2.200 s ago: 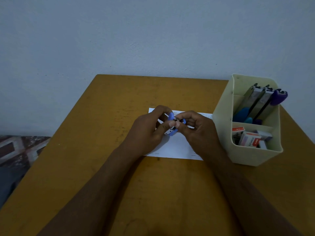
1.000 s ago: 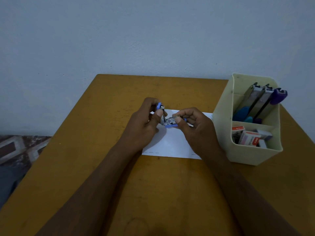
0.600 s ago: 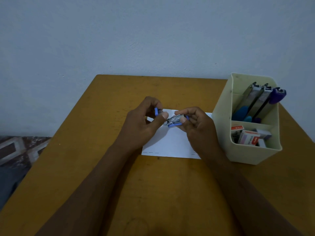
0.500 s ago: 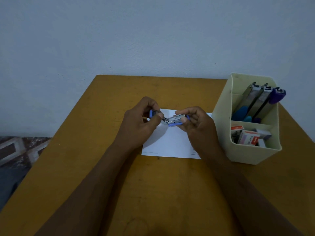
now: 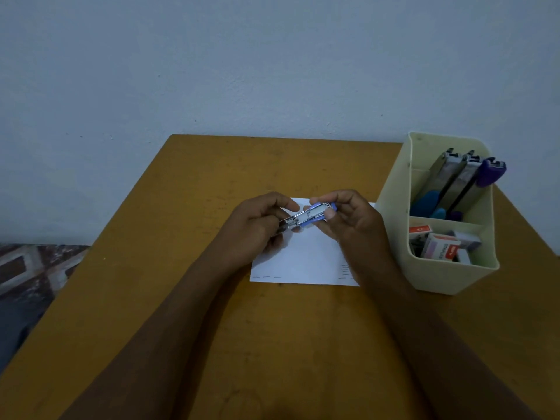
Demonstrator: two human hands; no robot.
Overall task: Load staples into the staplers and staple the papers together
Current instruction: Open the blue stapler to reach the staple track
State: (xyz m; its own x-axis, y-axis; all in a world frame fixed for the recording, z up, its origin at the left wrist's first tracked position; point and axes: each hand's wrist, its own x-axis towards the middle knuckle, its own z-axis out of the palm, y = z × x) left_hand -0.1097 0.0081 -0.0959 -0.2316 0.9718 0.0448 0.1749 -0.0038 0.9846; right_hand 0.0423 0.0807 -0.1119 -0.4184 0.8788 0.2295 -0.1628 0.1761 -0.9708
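Holding a small blue-and-silver metal stapler (image 5: pixel 307 217) up off the yellow-brown wooden bench (image 5: pixel 212 313) with both hands, right over the far part of the white sheet of paper (image 5: pixel 303 262), and not touching it as far as I can tell. The left hand (image 5: pixel 254 230) has its fingers (image 5: pixel 283 204) curled round the silver left end. The right hand (image 5: pixel 356 228) pinches the blue right end between thumb and fingertips. So both sets of fingers are clamped on the stapler, one per end.

The bit that matters imo: the stapler's long axis runs left to right, with the left end dipped a little nearer and the right end a little farther. It sits dead between the two hands, so neither is really nearer, they each own an end. Any pulling apart or pushing shut is going to happen along that left-right line. My guess is this is the loading step, but it's too small and dim to see whether any staples are in there.

Versus half a second back: a blue piece stood up by the left thumb then, hinged away from the silver part. Now I can't see it, and the whole thing reads as one straight bar. A couple of seconds ago the hands were bunched tighter together too.

Off to the right, well apart from the hands, the cream plastic organiser bin (image 5: pixel 448 280) has spare long staplers (image 5: pixel 451 183) in its far compartment and small cardboard staple boxes (image 5: pixel 441 250) in the near one.
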